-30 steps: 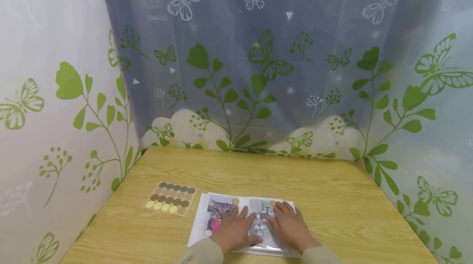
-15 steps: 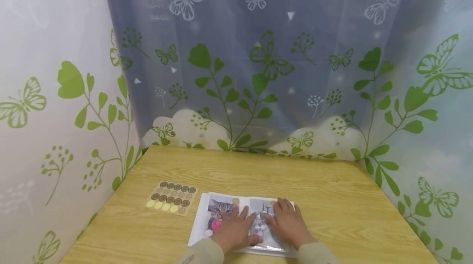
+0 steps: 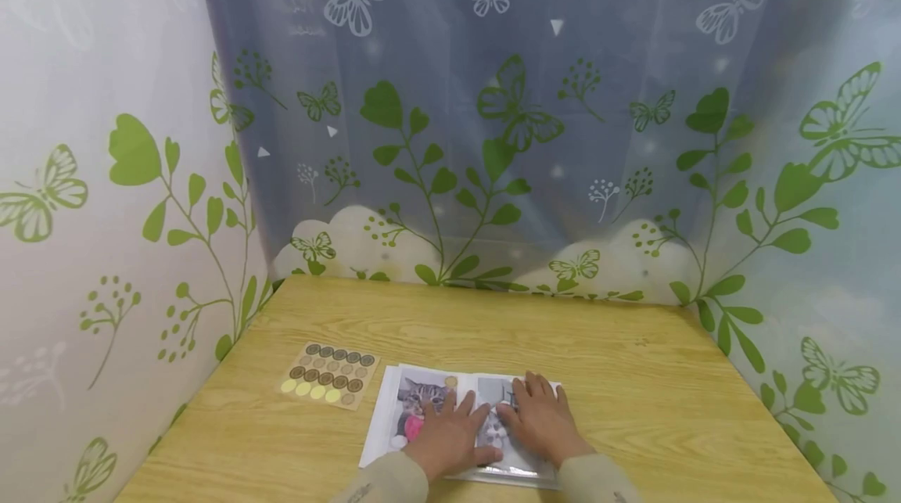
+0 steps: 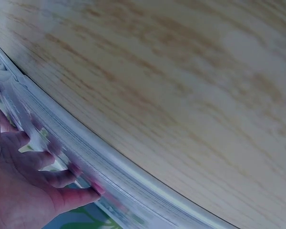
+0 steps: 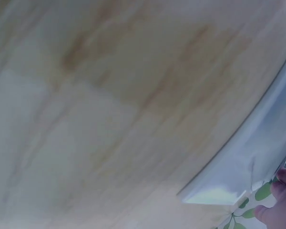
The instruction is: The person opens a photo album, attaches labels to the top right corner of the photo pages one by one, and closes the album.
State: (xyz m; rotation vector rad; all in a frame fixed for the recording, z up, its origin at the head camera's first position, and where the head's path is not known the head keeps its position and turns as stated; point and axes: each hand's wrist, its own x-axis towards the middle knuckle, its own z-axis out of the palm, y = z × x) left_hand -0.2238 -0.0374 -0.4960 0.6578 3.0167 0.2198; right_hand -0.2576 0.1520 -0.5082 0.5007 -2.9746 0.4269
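Observation:
A photo album [image 3: 378, 418] lies spread on the table, a cat picture on each of its two facing pages. Across its middle my left hand [image 3: 449, 440] rests with fingers fanned out, partly hiding the tabby cat photo [image 3: 425, 391]. My right hand [image 3: 547, 423] lies on the right page over part of the grey cat photo [image 3: 495, 434], fingers pointing to the far edge. A small round sticker [image 3: 450, 382] shows at the left page's top corner. In the left wrist view, fingertips touch the album page; only some fingers show in the right wrist view.
A sheet of round stickers [image 3: 326, 367], dark, tan and yellow, lies on the wooden table [image 3: 655, 401] left of the album. Patterned curtains [image 3: 450, 174] with leaves and butterflies enclose the table at the back and both sides.
My right hand has shifted slightly left and toward the page's far edge, covering more of the grey cat photo's upper right. My left hand stays in place.

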